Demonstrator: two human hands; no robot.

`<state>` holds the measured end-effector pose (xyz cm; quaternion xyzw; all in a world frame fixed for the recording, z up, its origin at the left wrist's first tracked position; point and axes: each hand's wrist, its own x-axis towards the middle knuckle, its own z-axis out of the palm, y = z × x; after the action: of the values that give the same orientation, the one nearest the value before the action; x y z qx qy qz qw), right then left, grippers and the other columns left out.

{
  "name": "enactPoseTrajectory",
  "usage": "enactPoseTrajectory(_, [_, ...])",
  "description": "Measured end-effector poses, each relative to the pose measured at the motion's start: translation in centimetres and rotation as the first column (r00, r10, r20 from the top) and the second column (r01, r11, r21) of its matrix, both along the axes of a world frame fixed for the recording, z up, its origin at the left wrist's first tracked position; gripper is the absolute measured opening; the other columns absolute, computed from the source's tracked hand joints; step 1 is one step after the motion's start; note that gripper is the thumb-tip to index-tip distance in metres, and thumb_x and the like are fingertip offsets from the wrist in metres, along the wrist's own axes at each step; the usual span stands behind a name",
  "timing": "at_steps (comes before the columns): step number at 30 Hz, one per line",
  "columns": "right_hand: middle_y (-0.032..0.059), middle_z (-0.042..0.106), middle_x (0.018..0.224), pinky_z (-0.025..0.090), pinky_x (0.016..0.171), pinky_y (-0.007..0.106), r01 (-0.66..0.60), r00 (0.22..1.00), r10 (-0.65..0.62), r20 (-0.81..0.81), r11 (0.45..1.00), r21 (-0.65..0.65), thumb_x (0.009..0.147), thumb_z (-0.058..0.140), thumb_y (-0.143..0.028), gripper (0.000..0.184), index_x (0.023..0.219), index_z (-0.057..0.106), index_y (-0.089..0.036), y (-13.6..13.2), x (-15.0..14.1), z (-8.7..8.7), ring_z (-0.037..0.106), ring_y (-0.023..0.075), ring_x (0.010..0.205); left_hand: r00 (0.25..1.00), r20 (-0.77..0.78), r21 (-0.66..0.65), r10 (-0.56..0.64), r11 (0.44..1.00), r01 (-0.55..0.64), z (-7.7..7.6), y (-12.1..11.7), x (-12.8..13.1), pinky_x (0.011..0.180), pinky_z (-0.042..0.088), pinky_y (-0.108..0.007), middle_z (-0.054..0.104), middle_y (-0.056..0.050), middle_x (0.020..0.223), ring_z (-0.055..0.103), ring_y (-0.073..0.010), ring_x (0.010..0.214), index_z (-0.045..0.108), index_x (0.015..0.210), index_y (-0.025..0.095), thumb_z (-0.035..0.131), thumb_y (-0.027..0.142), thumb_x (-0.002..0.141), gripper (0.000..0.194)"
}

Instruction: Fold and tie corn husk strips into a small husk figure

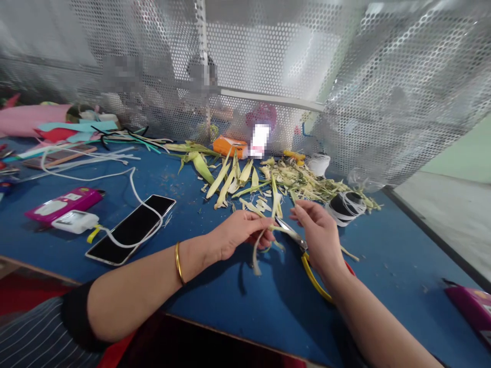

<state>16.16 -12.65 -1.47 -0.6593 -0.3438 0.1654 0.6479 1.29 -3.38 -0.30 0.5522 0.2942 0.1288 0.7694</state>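
A narrow, pale husk strip (256, 258) hangs from my left hand (245, 232), above the blue worktop (230, 312), its upper part pinched between thumb and fingers. My right hand (322, 235) is just beside it, thumb and fingertips nearly together; I can't tell whether they grip anything. Under that hand, scissors (304, 245) with yellow-and-red handles point their blades towards my left fingers; whether I'm holding them is hidden. Beyond my hands lie broader husk pieces (226, 186), with a shredded heap (310, 179) to their right and a spool (345, 208) of black and white near it. An orange packet (230, 147) sits behind the husks. To my left, a white cable (132, 181) crosses a dark-screened phone (128, 225).
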Motion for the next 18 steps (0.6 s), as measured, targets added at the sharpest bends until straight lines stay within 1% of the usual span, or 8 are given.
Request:
enactPoseTrajectory(1, [0.0050,0.064,0.085,0.045,0.069,0.033,0.042,0.972,-0.049,0.232,0.998,0.038,0.080,0.066,-0.037,0.025,0.098,0.065,-0.020,-0.3,0.0,0.3,0.060,0.0199,0.076,1.000,0.024,-0.042,0.019,0.999,-0.018,0.0,0.2,0.0,0.064,0.050,-0.027,0.070,-0.007,0.072,0.064,-0.0126,0.061,0.070,0.081,0.010,0.071,0.037,0.077,0.027])
enactPoseTrajectory(2, [0.0053,0.064,0.088,0.044,0.073,0.033,0.035,0.883,-0.062,0.465,0.997,0.065,0.084,0.062,-0.031,0.020,0.101,0.065,-0.021,-0.5,-0.1,0.5,0.060,0.0207,0.082,0.998,0.049,-0.078,0.036,0.996,-0.032,0.1,0.5,-0.1,0.068,0.051,-0.028,0.071,-0.009,0.078,0.066,-0.0141,0.066,0.071,0.083,0.010,0.071,0.033,0.077,0.024])
enactPoseTrajectory(4, [0.0056,0.065,0.090,0.042,0.077,0.035,-0.087,0.586,0.039,0.809,0.996,0.015,0.089,0.053,-0.018,0.018,0.100,0.066,-0.023,-0.9,-0.5,0.8,0.060,0.0211,0.086,0.993,0.092,-0.122,0.074,0.991,-0.063,0.2,0.9,-0.2,0.073,0.051,-0.028,0.072,-0.010,0.084,0.067,-0.0150,0.074,0.072,0.084,0.010,0.072,0.023,0.074,0.016])
enactPoseTrajectory(6, [0.0061,0.067,0.092,0.040,0.079,0.035,-0.220,0.304,0.185,0.935,0.968,-0.120,0.091,0.046,-0.010,0.026,0.102,0.066,-0.022,-1.1,-0.9,0.8,0.059,0.0207,0.085,0.986,0.119,-0.137,0.118,0.985,-0.101,0.3,1.1,-0.2,0.073,0.050,-0.026,0.072,-0.008,0.084,0.065,-0.0132,0.075,0.072,0.082,0.011,0.071,0.015,0.070,0.012])
enactPoseTrajectory(8, [0.0073,0.068,0.095,0.038,0.079,0.035,-0.287,0.149,0.284,0.947,0.929,-0.233,0.091,0.043,-0.008,0.029,0.109,0.064,-0.020,-1.0,-1.2,0.6,0.058,0.0208,0.084,0.979,0.123,-0.154,0.165,0.977,-0.146,0.3,1.0,-0.2,0.071,0.049,-0.023,0.070,-0.005,0.081,0.063,-0.0108,0.073,0.072,0.078,0.011,0.072,0.011,0.068,0.010])
enactPoseTrajectory(11, [0.0078,0.068,0.091,0.037,0.075,0.035,-0.310,0.102,0.300,0.948,0.916,-0.256,0.094,0.041,-0.011,0.025,0.104,0.063,-0.017,-0.7,-1.5,0.3,0.056,0.0199,0.078,0.973,0.127,-0.195,0.192,0.967,-0.166,0.1,0.8,0.0,0.071,0.049,-0.024,0.069,-0.004,0.076,0.061,-0.0099,0.069,0.071,0.074,0.010,0.076,0.010,0.065,0.011])
enactPoseTrajectory(14, [0.0055,0.068,0.080,0.038,0.073,0.033,-0.333,0.133,0.235,0.963,0.926,-0.180,0.096,0.041,-0.014,0.022,0.092,0.062,-0.018,-0.7,-1.7,0.4,0.056,0.0172,0.070,0.965,0.170,-0.207,0.198,0.965,-0.161,-0.1,0.6,0.2,0.073,0.050,-0.026,0.069,-0.004,0.074,0.062,-0.0117,0.069,0.068,0.068,0.011,0.080,0.012,0.062,0.013])
enactPoseTrajectory(18, [0.0043,0.067,0.073,0.040,0.070,0.032,-0.399,0.196,0.183,0.963,0.912,-0.093,0.094,0.044,-0.009,0.019,0.088,0.060,-0.018,-1.1,-1.9,0.7,0.058,0.0159,0.067,0.965,0.159,-0.196,0.207,0.965,-0.174,-0.1,0.6,0.2,0.076,0.051,-0.028,0.070,-0.004,0.072,0.063,-0.0127,0.068,0.066,0.067,0.014,0.080,0.015,0.062,0.015])
